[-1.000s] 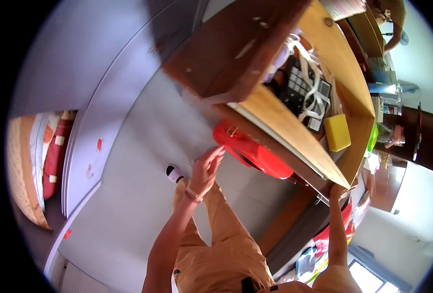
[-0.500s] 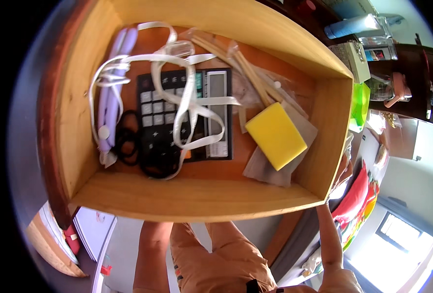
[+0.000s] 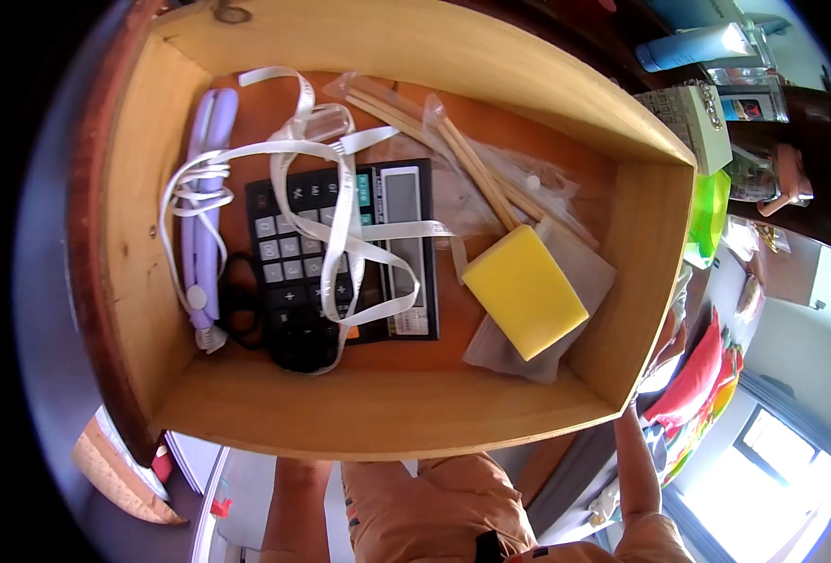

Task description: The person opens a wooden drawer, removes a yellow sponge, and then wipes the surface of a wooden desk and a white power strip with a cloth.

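Note:
A wooden drawer (image 3: 369, 422) with a dark front panel at its left fills the middle of the view. My left forearm runs up under its near wall, and that hand is hidden. At the near right corner my right forearm meets the drawer; the fingers of my right hand (image 3: 632, 405) are hidden behind it. Inside lie a lilac hair straightener (image 3: 202, 235) wrapped in its white cord, a black calculator (image 3: 289, 272) under a white ribbon (image 3: 340, 216), black coiled bands (image 3: 303, 342), wooden sticks (image 3: 472, 159) in clear plastic, and a yellow block (image 3: 526, 293) on a grey pouch (image 3: 495, 347).
To the right, a dark shelf holds a blue tube (image 3: 692, 49), a pale box-shaped bag (image 3: 687, 122) and a clear bottle with a pink top (image 3: 786, 178). Beyond it are a bed with a red pillow (image 3: 692, 375) and a bright window (image 3: 777, 450).
The drawer and its contents have shifted lower in the picture, and more of its far wall shows. Its contents keep roughly their places in it.

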Tool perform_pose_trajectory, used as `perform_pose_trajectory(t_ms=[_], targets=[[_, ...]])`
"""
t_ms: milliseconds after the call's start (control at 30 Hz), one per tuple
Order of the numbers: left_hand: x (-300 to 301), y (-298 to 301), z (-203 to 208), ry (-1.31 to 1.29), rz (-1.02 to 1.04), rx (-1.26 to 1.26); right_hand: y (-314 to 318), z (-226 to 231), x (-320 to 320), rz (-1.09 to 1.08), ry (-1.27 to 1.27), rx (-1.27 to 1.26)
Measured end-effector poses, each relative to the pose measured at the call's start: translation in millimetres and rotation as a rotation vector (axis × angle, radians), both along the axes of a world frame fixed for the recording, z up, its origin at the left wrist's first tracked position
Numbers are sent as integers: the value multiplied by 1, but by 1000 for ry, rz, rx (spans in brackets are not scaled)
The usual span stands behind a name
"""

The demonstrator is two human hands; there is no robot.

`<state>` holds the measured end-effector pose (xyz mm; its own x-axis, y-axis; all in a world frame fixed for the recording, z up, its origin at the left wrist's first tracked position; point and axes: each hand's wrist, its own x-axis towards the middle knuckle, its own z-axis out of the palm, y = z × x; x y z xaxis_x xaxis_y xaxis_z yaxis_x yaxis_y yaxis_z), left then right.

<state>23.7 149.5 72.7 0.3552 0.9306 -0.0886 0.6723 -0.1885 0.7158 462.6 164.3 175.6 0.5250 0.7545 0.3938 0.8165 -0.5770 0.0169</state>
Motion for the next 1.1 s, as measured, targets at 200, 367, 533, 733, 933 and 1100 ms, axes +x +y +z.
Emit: perform_pose_trajectory(t_ms=[200,367,533,733,933,1100], targets=[[16,16,-10,-19,-53,10,-16,6,-2,46,37,27],[30,34,-13,22,-124,-14,-15,29,-13,121,54,71],[27,37,44,-28,-225,-18,-19,72,-24,82,112,-23],[-42,1,137,-340,67,-593,-31,169,-42,77,400,-155],[-128,1,229,-778,975,-16,-33,195,-66,173,954,79],[-134,62,291,-734,802,79,-17,199,-117,194,1178,-8]])
